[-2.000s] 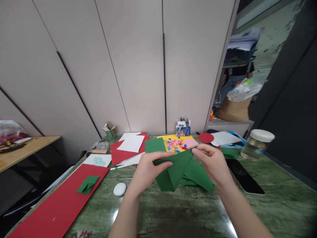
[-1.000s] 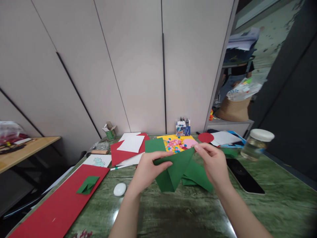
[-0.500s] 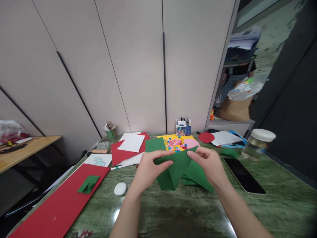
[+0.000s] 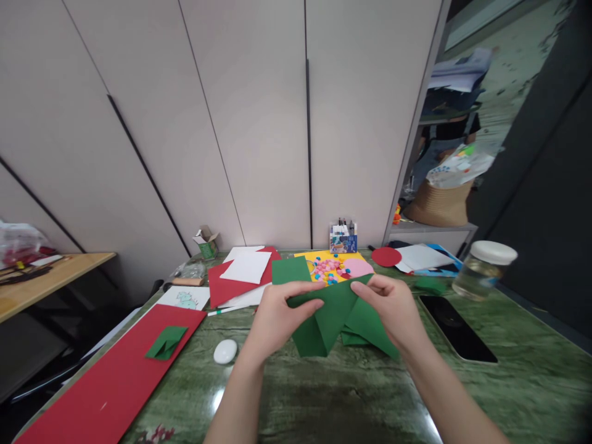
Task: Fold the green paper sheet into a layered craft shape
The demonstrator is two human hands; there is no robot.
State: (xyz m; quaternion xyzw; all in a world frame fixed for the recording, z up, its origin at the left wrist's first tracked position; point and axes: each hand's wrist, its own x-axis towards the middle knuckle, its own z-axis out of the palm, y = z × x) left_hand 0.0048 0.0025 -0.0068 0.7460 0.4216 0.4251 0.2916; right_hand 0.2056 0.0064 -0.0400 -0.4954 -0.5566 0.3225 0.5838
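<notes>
Between my two hands is a folded sheet of green paper (image 4: 335, 317), held above the table with a fold running down it. My left hand (image 4: 284, 314) pinches its left end between thumb and fingers. At the upper right corner, my right hand (image 4: 391, 305) grips the same sheet between thumb and forefinger. More green paper pieces (image 4: 370, 327) lie beneath and behind the held one, partly hidden by my right hand. Another green sheet (image 4: 291, 270) lies flat beyond my left hand.
A long red sheet (image 4: 106, 382) carries a small folded green paper (image 4: 167, 343) at left. A white oval object (image 4: 225, 351) lies near my left forearm. At right are a phone (image 4: 456, 327) and a lidded jar (image 4: 483, 274). Pink and blue beads (image 4: 328, 268) lie behind my hands.
Both hands keep their hold on the green paper, which looks nearly the same. The whole view has shifted very slightly.
</notes>
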